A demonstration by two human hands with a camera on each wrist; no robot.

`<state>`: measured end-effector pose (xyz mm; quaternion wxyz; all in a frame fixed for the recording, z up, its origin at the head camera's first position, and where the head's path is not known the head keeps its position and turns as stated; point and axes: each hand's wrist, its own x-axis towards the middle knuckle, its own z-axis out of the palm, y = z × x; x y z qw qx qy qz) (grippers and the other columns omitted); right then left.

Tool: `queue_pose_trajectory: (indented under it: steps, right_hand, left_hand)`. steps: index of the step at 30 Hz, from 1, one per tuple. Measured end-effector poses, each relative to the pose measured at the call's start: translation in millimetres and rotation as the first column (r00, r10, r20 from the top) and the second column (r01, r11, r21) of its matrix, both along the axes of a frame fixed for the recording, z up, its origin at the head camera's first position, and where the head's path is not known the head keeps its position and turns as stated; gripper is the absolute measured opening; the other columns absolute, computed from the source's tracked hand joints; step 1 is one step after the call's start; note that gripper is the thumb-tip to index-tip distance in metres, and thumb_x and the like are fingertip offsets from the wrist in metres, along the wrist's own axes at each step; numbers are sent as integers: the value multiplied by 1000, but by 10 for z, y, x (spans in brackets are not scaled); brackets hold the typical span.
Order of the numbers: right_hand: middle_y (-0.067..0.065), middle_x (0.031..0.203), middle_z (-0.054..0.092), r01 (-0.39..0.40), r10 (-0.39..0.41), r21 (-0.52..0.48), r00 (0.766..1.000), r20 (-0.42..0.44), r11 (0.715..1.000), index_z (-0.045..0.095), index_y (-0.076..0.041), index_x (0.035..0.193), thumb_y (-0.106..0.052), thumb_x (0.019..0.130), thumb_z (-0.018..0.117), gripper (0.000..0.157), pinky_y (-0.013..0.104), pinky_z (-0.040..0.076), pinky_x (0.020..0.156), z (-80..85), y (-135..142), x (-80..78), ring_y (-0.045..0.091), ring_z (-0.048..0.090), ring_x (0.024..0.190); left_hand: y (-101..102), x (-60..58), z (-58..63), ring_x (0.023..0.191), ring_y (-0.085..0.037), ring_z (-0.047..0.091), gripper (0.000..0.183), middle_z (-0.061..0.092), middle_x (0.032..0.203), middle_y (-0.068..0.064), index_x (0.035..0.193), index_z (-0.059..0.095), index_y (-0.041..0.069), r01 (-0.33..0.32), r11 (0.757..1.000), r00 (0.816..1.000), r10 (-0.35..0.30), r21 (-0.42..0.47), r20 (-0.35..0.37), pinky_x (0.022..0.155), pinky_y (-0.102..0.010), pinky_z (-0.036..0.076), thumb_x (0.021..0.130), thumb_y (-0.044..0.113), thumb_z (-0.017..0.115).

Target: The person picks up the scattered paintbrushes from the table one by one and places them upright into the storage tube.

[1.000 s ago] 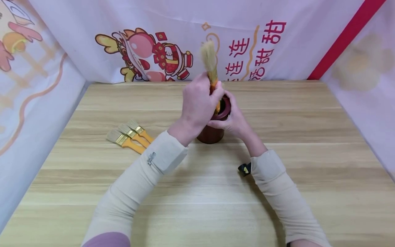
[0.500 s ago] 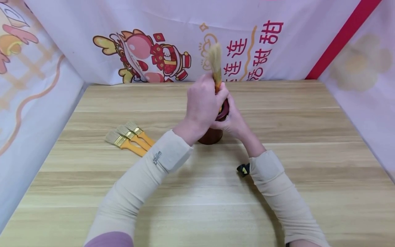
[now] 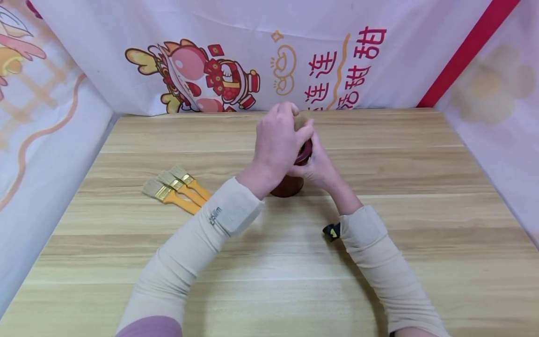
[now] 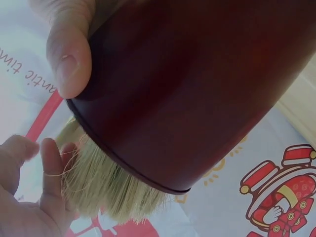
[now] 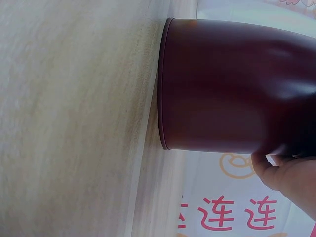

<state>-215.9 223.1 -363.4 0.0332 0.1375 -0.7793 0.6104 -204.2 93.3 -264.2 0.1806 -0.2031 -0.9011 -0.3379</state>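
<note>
A dark red cylindrical pot (image 3: 287,186) stands on the table, and a wide rim shows at its top. My right hand (image 3: 323,168) grips it high up from the right, with the thumb (image 4: 71,74) on the near side. Inside the pot is a paintbrush, its pale bristles (image 4: 118,187) sticking out past the rim; the handle is hidden in the pot. Over the mouth, my left hand (image 3: 275,140) is beside the bristles, its fingers (image 4: 52,163) loosely spread and lightly against them.
Three flat paintbrushes (image 3: 178,188) with orange handles lie side by side on the wooden table (image 3: 269,276), left of the pot. A white printed cloth (image 3: 236,23) hangs behind the table. By the right wrist is a small black item (image 3: 331,231).
The paintbrush, earlier held upright with its bristles high above my left hand, has gone down into the pot. My left fingers have loosened from it. My right hand keeps its grip.
</note>
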Motion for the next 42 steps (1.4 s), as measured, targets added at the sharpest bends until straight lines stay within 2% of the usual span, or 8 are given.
queue_pose_trajectory:
  steps: [9,12,16,22,27,31,35,42]
  right_hand:
    - [14,147,37,23,-23,34,1000,-16,999,20,-7,147,-1,70,83,100,38,31,115,-35,-108,0,23,40,131]
    - [15,147,37,26,-25,46,999,-27,999,21,-5,147,0,68,84,101,37,29,117,-38,-137,4,23,39,133]
    - [15,148,35,24,-24,44,1000,6,999,19,-6,148,0,69,84,103,38,28,118,-27,-147,25,22,37,135]
    - [14,150,32,29,-31,61,999,38,998,17,-9,149,-3,70,83,103,39,27,118,-60,-120,43,22,35,137]
    - [12,150,33,55,-56,39,998,21,998,18,-9,148,3,71,81,100,38,26,118,-97,-24,84,21,34,136]
    - [11,149,33,61,-61,11,998,29,998,17,-9,148,4,72,79,99,38,27,118,-85,13,95,19,35,136]
    - [12,150,33,61,-62,35,998,22,998,17,-9,149,2,72,80,100,38,27,117,-49,-10,65,20,35,136]
    - [11,149,35,39,-39,16,999,-4,999,19,-9,148,5,71,80,100,35,27,118,-13,-90,-21,18,36,135]
  left_hand:
    - [-291,30,89,81,-22,61,32,66,88,-14,100,64,-2,-71,975,997,77,212,-18,74,-30,50,87,27,70]
    - [-463,11,103,77,-21,63,27,69,86,-13,99,67,0,-155,949,988,142,275,67,70,-27,48,89,25,67]
    - [-716,-58,47,74,-19,64,24,72,86,-11,99,70,3,-284,920,949,229,271,219,74,-28,48,91,24,61]
    - [-1130,-108,-312,63,-18,58,25,69,72,-11,92,74,4,-364,924,899,318,112,301,70,-30,49,87,15,52]
    - [-1418,19,-668,45,-10,43,32,53,49,0,60,64,7,-255,953,857,300,-160,419,49,-23,38,88,17,53]
    - [-1673,41,-768,42,-9,34,45,34,46,5,51,40,14,-174,906,785,364,-385,502,41,-22,29,93,26,53]
    - [-1951,32,-813,50,-15,41,43,42,55,0,59,46,12,-141,830,728,457,-540,511,43,-24,35,95,35,52]
    - [-2339,-6,-926,67,-27,54,46,59,79,-20,82,62,-6,-197,783,653,554,-591,516,55,-34,45,94,37,53]
